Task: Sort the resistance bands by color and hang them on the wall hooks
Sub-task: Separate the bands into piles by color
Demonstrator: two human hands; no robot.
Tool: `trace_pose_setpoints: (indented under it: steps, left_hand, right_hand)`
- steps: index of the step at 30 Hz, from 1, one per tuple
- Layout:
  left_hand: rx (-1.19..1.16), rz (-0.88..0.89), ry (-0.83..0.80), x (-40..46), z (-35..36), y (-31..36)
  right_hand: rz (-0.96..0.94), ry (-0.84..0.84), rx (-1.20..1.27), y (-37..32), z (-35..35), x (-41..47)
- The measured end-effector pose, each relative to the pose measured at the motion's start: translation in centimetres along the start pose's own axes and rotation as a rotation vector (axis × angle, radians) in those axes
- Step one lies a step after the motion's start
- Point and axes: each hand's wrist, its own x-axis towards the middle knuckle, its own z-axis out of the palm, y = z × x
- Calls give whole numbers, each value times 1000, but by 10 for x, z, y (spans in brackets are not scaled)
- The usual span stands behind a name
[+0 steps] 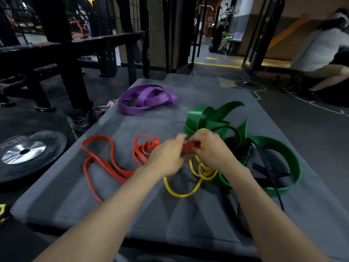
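Between both hands' fingers (181, 140), a red band (190, 145) pinched above the yellow band (188, 193).

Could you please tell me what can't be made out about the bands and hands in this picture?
- Head view: where the red band and yellow band cross, hidden by the left hand and right hand.
- How many black bands: tangled under the green bands.
- Wall hooks: none in frame.
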Motion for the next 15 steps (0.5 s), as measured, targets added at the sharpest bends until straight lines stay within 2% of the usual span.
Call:
trace_pose_setpoints:
  steps: [1, 3, 5, 7, 9, 12, 15]
  left_hand:
    - [-23, -7, -2, 2, -2, -1]
    - [-104, 58, 108, 7, -11, -4]
    - [-381, 118, 263, 10, -26, -1]
    - [-692, 201, 365, 10, -42, 8]
    - [-882, 227, 423, 9, -50, 17]
    - [-1089, 222, 528, 9, -55, 22]
    - [-1268, 192, 578, 10, -55, 19]
  right_hand:
    - [11, -8, -6, 5, -1, -3]
    - [47, -12, -40, 20, -6, -8]
    - [61, 3, -109, 34, -13, -13]
    - [56, 75, -122, 39, -17, -14]
    - [61, 178, -75, 36, -20, -13]
    - [112, 312, -116, 29, -22, -11]
    - [190, 354, -195, 32, -25, -13]
